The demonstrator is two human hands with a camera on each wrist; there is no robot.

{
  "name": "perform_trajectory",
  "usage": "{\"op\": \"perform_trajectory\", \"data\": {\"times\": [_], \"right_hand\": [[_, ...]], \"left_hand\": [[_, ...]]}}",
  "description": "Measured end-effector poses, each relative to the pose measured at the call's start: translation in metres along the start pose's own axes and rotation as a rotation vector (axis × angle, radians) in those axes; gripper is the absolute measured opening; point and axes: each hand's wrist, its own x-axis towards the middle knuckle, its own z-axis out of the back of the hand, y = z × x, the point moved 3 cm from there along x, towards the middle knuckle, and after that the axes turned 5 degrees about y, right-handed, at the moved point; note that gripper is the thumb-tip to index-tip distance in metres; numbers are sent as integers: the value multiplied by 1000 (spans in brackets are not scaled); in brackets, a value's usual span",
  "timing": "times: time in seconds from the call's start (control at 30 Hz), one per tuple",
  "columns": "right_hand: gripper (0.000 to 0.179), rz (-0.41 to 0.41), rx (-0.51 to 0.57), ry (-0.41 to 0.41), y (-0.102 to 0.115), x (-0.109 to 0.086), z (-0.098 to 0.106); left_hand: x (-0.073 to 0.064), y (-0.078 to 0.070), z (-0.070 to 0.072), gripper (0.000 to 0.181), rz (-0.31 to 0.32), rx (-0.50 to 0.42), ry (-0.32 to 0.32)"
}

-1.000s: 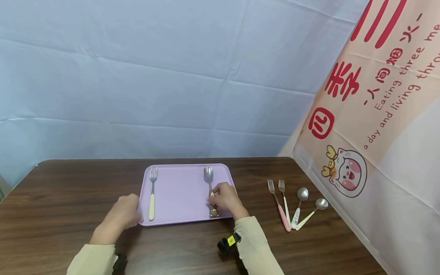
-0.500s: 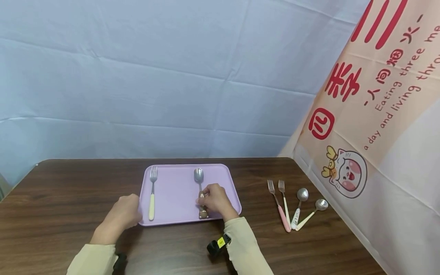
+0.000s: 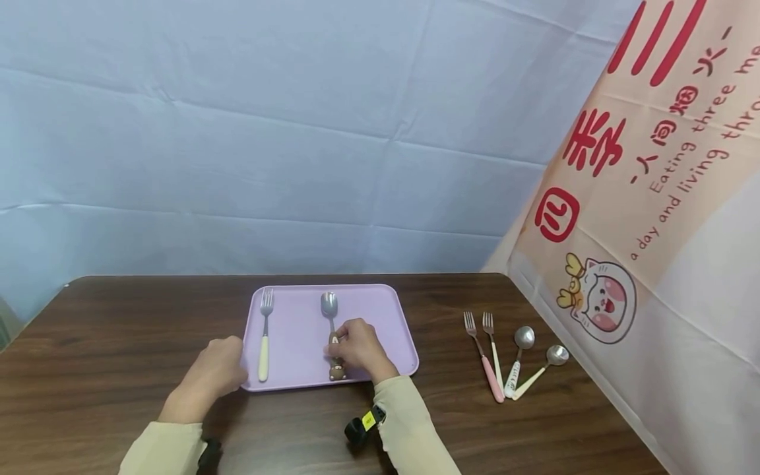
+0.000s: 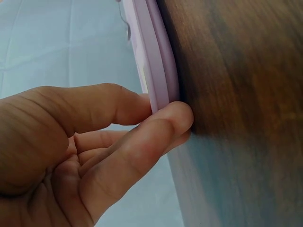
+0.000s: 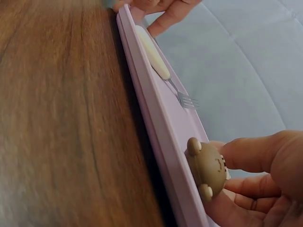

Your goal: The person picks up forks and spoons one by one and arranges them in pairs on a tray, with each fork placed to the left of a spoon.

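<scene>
A lilac tray [image 3: 380, 316] lies on the wooden table. At its near left corner my left hand [image 3: 215, 369] pinches the rim; in the left wrist view the thumb is on the inner side and the fingers [image 4: 142, 142] are under the edge. My right hand [image 3: 358, 346] grips the brown handle of a spoon [image 3: 329, 305], bowl pointing away. The handle ends in a bear head [image 5: 208, 168], which shows large in the right wrist view. Left of the spoon, a fork [image 3: 264, 356] with a cream handle lies along the tray's left side, tines away from me.
Right of the tray, on the table [image 3: 119, 343], lie a pink-handled fork [image 3: 491, 377], a cream-handled fork [image 3: 495, 356], a spoon with a patterned white handle [image 3: 512, 376] and a cream-handled spoon [image 3: 556, 355]. Pale cloth [image 3: 267, 132] hangs behind; a printed cloth [image 3: 653, 251] hangs at right.
My right hand has moved left across the tray with the bear spoon, which is now nearer the fork. The left hand has stayed on the tray's corner.
</scene>
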Motion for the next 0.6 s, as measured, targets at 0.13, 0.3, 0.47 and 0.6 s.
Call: {"op": "perform_trajectory", "data": {"times": [0.13, 0.3, 0.47, 0.6], "right_hand": [[18, 10, -9, 5, 4, 0, -4], [17, 1, 3, 21, 8, 2, -8], [18, -11, 17, 38, 11, 3, -14], [19, -14, 15, 48, 14, 4, -18]], "left_hand": [[0, -1, -1, 11, -11, 8, -1], [1, -2, -2, 10, -32, 19, -9], [1, -4, -4, 8, -45, 44, 12], [0, -5, -5, 8, -53, 58, 22]]}}
